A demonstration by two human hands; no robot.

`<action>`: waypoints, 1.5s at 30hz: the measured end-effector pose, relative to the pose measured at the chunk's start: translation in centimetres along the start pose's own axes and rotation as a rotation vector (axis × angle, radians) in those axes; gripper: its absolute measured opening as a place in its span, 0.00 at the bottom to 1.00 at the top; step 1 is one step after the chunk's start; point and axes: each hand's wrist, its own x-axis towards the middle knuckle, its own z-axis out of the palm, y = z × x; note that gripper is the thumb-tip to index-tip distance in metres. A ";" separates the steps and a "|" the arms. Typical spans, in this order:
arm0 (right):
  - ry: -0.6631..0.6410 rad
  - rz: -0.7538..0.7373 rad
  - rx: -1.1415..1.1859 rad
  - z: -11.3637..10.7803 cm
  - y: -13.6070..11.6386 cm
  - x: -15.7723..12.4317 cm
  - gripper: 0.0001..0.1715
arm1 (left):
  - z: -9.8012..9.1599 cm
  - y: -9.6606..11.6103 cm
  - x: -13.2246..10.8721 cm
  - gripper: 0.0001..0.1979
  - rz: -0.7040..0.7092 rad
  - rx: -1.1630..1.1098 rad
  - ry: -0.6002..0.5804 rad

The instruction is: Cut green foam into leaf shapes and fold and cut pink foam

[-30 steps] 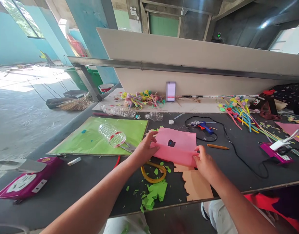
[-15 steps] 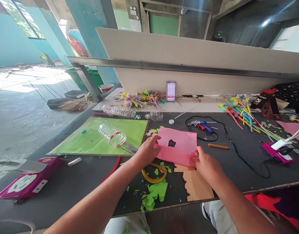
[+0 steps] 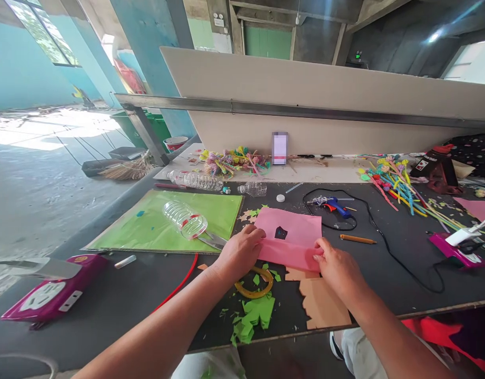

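A pink paper sheet [image 3: 293, 255] with a dark hole in it lies at the table's middle, its near part folded over. My left hand [image 3: 244, 247] grips its left edge, fingers closed on the fold. At the right edge, my right hand [image 3: 334, 260] pinches the near corner between thumb and finger. Below my left hand are scissors, with yellow handles [image 3: 255, 292] and blades [image 3: 213, 241] showing to either side of it. Green paper scraps [image 3: 256, 316] lie near the table's front edge. Brown card [image 3: 325, 302] with a jagged edge lies below my right hand.
A cut plastic bottle [image 3: 185, 218] rests on a green sheet pack [image 3: 147, 223] at the left. Behind are a phone [image 3: 279, 148] and a blue glue gun [image 3: 337, 207] with its cord. A brown pencil-like stick [image 3: 357, 239] lies right; a purple power strip [image 3: 52, 289] sits left.
The whole view has shifted slightly. Both hands keep hold of the pink paper, and the fold along its near edge looks a little flatter.
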 end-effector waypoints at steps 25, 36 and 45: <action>0.037 -0.495 0.164 -0.7 -0.2 -1.3 0.33 | -0.5 0.5 -0.1 0.24 0.287 0.111 -0.125; 0.010 -0.369 0.171 -1.2 -1.8 -1.5 0.32 | -1.8 1.8 -0.2 0.33 0.244 0.139 -0.169; -0.012 -0.256 0.424 -1.1 1.1 1.8 0.27 | -3.6 0.5 4.3 0.16 0.072 -0.298 -0.368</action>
